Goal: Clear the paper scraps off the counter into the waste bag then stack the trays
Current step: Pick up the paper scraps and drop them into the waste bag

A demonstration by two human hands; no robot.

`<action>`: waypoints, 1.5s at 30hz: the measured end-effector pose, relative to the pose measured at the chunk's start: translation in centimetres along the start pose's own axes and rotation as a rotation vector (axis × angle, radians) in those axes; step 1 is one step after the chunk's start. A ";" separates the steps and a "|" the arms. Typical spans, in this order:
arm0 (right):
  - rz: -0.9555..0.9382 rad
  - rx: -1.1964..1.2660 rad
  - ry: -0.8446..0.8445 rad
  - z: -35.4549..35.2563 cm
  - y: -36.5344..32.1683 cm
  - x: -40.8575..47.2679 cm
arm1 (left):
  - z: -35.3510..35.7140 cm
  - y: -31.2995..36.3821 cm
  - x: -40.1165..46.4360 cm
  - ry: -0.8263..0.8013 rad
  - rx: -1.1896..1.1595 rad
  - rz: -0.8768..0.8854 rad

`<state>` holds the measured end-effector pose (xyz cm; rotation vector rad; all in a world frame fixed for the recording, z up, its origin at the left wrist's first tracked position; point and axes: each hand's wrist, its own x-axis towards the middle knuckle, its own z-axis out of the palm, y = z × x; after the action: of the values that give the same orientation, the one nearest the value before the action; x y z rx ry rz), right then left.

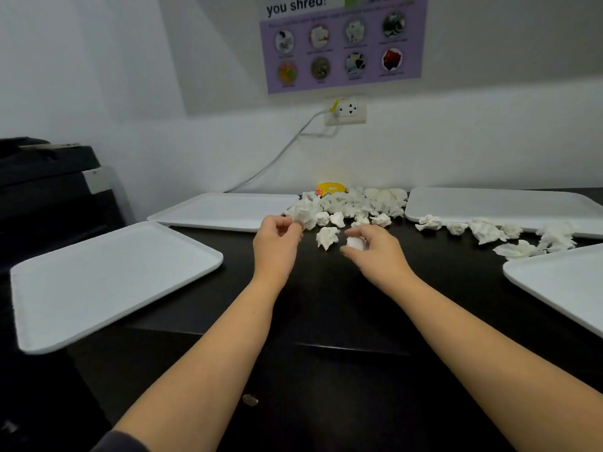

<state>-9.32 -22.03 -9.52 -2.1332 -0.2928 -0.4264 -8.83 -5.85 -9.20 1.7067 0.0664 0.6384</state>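
Fingers of the left hand (276, 238) pinch a crumpled paper scrap (305, 214) at the near edge of the paper pile (354, 203); the right hand (375, 252) curls round a small paper ball (355, 243); one loose scrap (327, 237) lies between both hands on the black counter (326, 305); white trays (107, 278) lie outside each hand.

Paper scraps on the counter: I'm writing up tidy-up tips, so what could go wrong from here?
1. The right hand grips a single scrap and the left hand pinches one at the edge of the pile; grabbing carelessly could knock loose balls off the black counter.
2. The near left tray overhangs the counter edge, so a bump from a forearm might tip it.
3. No waste bag is in view, so carried scraps may drop on the way.
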 end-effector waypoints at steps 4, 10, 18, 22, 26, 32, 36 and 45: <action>-0.104 0.094 -0.056 2.9 -3.6 -3.3 | -4.7 0.6 -3.5 0.071 -0.048 0.024; -0.257 0.197 -0.152 8.5 -9.0 -8.5 | -14.2 0.1 -8.1 0.250 -0.100 0.067; -0.380 0.244 -0.379 17.2 -14.3 -16.1 | -26.6 -5.0 -15.0 0.363 -0.049 -0.011; -0.359 0.247 -0.550 22.5 -14.7 -20.1 | -31.9 -10.1 -20.0 0.426 -0.056 -0.141; -0.283 0.212 -0.761 28.3 -13.6 -23.6 | -36.4 -15.7 -25.1 0.516 0.019 -0.300; -0.084 0.088 -1.019 35.6 -11.5 -27.2 | -40.9 -24.2 -30.4 0.533 0.189 -0.608; 0.093 0.063 -1.058 39.8 -10.2 -28.7 | -43.1 -28.5 -31.6 0.383 0.374 -0.756; 0.223 0.119 -1.061 45.5 -9.1 -29.6 | -45.3 -32.0 -30.5 0.125 0.565 -0.764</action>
<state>-30.93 19.37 -38.61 -2.0610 -0.6324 0.8713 -45.30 30.76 -45.77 1.9748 1.0166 0.1420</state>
